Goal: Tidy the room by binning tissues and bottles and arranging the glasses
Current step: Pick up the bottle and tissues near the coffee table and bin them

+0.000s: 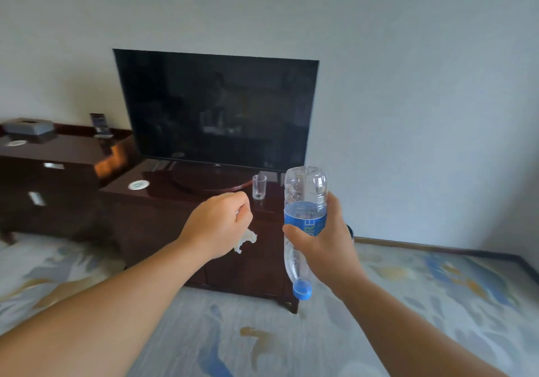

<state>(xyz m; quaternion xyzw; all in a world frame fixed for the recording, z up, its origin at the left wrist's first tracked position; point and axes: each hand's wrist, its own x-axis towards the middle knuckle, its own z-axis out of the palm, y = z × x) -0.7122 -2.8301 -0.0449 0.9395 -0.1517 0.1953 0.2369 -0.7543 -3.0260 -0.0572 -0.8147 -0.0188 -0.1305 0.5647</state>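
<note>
both: left hand [217,222] clutches tissue [245,241], right hand [322,242] grips bottle [304,201].

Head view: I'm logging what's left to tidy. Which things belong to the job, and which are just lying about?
Job: bottle, cap down in the right hand; tissue, gripped by the left hand; glass, upright on the cabinet.
Lying about: television, tissue box, round coaster.

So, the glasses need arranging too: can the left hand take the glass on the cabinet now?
Probably not yet. The left hand grips a tissue, so it has no free grip. The way to the glass looks free, though: nothing stands between them on the cabinet.
</note>
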